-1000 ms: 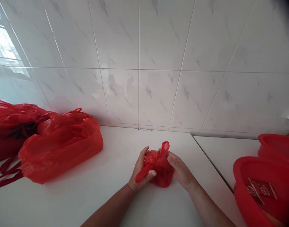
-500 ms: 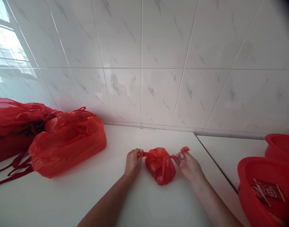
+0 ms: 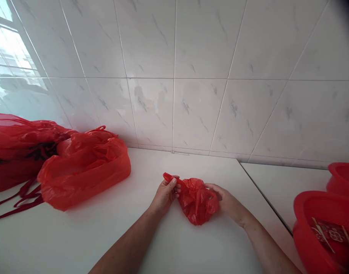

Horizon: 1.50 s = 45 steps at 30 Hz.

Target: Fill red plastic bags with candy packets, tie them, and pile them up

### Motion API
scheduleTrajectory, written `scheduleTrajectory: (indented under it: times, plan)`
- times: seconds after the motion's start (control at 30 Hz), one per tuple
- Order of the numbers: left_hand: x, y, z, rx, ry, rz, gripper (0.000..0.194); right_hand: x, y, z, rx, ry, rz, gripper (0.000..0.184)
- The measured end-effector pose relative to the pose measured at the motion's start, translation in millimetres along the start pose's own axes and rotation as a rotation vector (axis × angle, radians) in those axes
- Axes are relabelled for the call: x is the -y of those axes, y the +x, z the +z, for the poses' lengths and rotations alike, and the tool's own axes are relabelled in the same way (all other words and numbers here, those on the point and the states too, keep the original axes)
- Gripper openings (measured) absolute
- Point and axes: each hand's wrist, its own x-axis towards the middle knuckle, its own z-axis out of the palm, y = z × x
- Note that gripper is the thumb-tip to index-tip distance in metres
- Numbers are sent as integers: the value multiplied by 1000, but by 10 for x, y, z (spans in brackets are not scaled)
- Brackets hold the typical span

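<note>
Pinching one end of the small red bag (image 3: 195, 209) in the fingers of the left hand (image 3: 164, 193), touching its right side with the right hand (image 3: 226, 198) (clamped or merely resting, cannot tell). Could tear thin plastic by tugging too hard. Reaching low with inward-slanting forearms, over the surface (image 3: 111, 239), in from its back and right edges.

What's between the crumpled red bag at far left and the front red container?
Head view: the small red bag, left hand pinching one end, right hand at its other side; then a dark seam in the white tabletop.
</note>
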Motion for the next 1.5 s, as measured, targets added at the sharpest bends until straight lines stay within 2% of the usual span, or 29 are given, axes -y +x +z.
scheduleTrajectory:
  times: [0.1, 0.2, 0.3, 0.37, 0.47, 0.57, 0.63, 0.8, 0.9, 1.0, 1.07, 1.17, 1.23, 1.3, 1.4, 1.5]
  plan:
    - [0, -6, -1, 25, -5, -11, 39, -88, 48, -29, -53, 192, -11, 41]
    - [16, -2, -14, 64, -9, -3, 38, -120, 67, -19, -45, 442, -79, 36]
    - [34, 3, -15, 97, 2, 2, 36, -133, 92, 47, -60, 452, -86, 36]
    - [43, 4, -2, 97, 23, -3, 35, -150, 121, 106, -133, 435, -61, 31]
    - [58, 2, 32, 74, 57, -19, 31, -158, 155, 176, -229, 538, -81, 22]
    - [82, -3, 68, 56, 86, -32, 32, -102, 144, 215, -226, 630, -118, 21]
    - [94, -9, 89, 49, 108, -37, 31, -34, 108, 239, -189, 545, -149, 20]
    - [47, -37, 148, 25, 156, 2, 29, 147, -12, 366, -87, -2, -249, 27]
    - [-31, -78, 222, -15, 227, 75, 25, 191, -34, 471, -76, -222, -301, 32]
    - [-82, -170, 343, -56, 369, 183, 17, 168, -9, 547, -169, -408, -201, 36]
    - [-73, -255, 438, 14, 462, 244, 11, 140, 10, 569, -189, -443, -138, 39]
    - [6, -362, 550, 131, 622, 352, 9, 122, 20, 564, -172, -282, -126, 23]
    - [72, -385, 575, 101, 792, 482, 12, 123, 18, 542, -183, -114, -95, 16]
    - [126, -366, 554, 69, 980, 595, 24, 119, 17, 513, -187, 16, -78, 15]
    - [167, -302, 475, 123, 1199, 647, 21, 87, 19, 475, -142, 137, -99, 19]
    - [173, -257, 401, 143, 1298, 664, 16, 52, 16, 448, -84, 249, -79, 18]
